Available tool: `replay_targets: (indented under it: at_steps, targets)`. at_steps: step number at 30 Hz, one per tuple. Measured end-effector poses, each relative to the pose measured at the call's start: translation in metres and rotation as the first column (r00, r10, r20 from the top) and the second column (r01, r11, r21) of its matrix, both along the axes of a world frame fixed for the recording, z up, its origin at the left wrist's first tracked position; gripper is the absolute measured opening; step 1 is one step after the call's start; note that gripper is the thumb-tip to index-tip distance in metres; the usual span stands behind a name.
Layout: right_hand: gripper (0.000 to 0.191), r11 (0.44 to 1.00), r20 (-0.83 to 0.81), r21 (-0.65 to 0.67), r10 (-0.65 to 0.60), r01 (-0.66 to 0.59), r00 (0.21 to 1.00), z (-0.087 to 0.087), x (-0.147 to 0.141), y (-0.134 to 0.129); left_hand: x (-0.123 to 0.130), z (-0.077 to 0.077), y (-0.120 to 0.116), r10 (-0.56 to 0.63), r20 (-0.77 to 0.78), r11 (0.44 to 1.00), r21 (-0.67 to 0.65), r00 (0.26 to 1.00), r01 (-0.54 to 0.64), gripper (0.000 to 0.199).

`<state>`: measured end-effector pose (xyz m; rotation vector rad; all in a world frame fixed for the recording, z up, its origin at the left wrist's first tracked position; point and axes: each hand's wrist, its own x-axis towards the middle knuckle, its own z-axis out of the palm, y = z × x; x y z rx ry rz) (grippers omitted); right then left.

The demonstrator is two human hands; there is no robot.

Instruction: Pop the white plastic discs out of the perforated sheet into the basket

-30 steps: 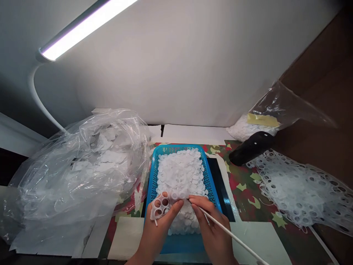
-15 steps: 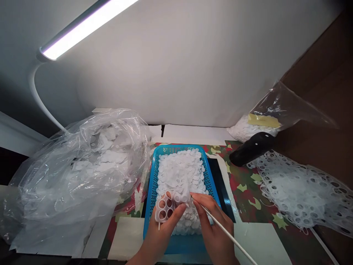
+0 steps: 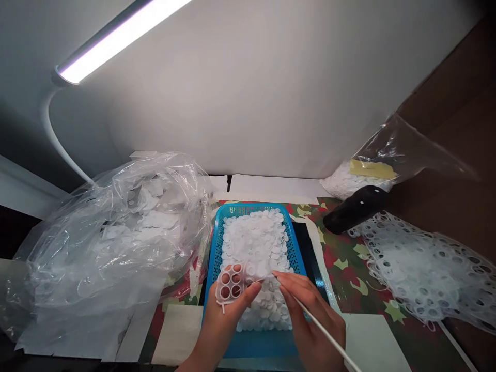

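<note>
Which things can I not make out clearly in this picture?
All in the head view:
- White stick: far end cut off by bottom edge.
- Lamp: upper end cut off by top edge.
- Basket: inside floor hidden by white discs.
- Plastic bag on the left: contents obscured by folds and glare.

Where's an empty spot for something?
Bare: the pale sheet right of the right hand, and the white strip between blue basket and wall. Crowded: the clear bag on the left, the holey sheets on the right.
</note>
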<state>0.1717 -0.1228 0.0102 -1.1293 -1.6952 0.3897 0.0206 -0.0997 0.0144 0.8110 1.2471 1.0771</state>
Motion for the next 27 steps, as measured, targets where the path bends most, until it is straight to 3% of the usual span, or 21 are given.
replay_targets:
  at_steps: [3, 9, 21, 24, 27]
  targets:
    - [0.034, 1.000, 0.001, -0.018, 0.026, -0.026, 1.000, 0.000, 0.001, -0.001, -0.006, -0.004, 0.001, -0.028, -0.055, 0.999, 0.024, 0.998, 0.029, 0.020]
    - [0.033, 0.997, -0.004, 0.012, -0.078, 0.079, 0.997, -0.003, 0.008, 0.005, -0.010, -0.007, 0.000, -0.042, -0.023, 0.999, -0.005, 0.999, 0.042, 0.030]
    - [0.032, 0.980, 0.054, 0.056, -0.193, 0.190, 0.980, -0.004, 0.015, 0.016, -0.006, 0.009, -0.005, 0.070, -0.019, 0.993, -0.093, 0.997, -0.071, 0.030]
    - [0.031, 0.990, -0.005, 0.000, -0.142, 0.142, 0.990, -0.002, 0.012, 0.017, -0.007, 0.008, -0.005, 0.081, -0.015, 0.994, -0.074, 0.997, -0.082, 0.026]
    - [0.023, 0.991, -0.067, -0.132, 0.014, -0.022, 0.998, 0.003, 0.012, 0.017, -0.010, 0.002, -0.001, 0.092, -0.005, 0.994, -0.056, 0.996, -0.092, 0.024]
